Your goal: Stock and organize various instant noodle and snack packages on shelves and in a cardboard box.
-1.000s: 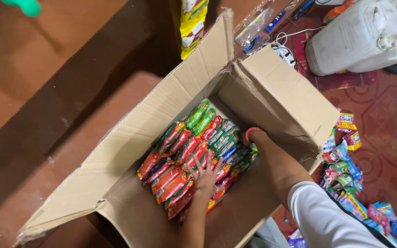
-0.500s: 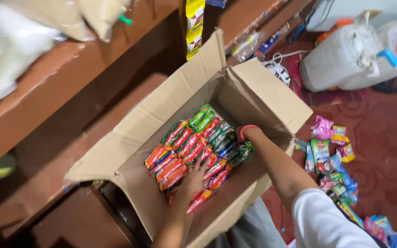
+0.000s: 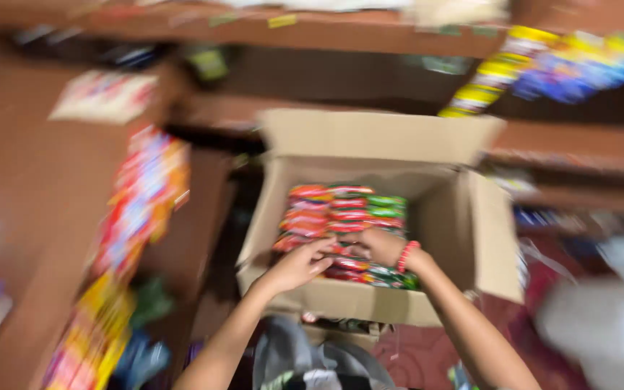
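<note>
Compared with the earlier frames, the camera has swung round so that the cardboard box [image 3: 370, 238] now sits centre frame with its back flap raised toward the shelves, and both hands have come together over the near rows of packets instead of being spread apart. The left hand [image 3: 297, 266] rests on the red packets [image 3: 312, 217] at the left side of the box, fingers curled over them; motion blur prevents telling whether it grips a packet or only presses on it. The right hand [image 3: 378, 245], with a red bead bracelet [image 3: 406, 256] at the wrist, lies just beside it on the same layer, and its hold cannot be told either. The box is judged to be largely packed: red packets fill the left and middle rows, green packets [image 3: 386, 202] the upper right corner and the near right edge, and the layer covers nearly the whole bottom. No packet is seen in the air between the hands. Work remaining appears to be levelling or adding to the layer; all four flaps are open. Hanging strips of snack packets [image 3: 142, 198] show at left frame, blurred, and more strips [image 3: 543, 61] hang at upper right.
</note>
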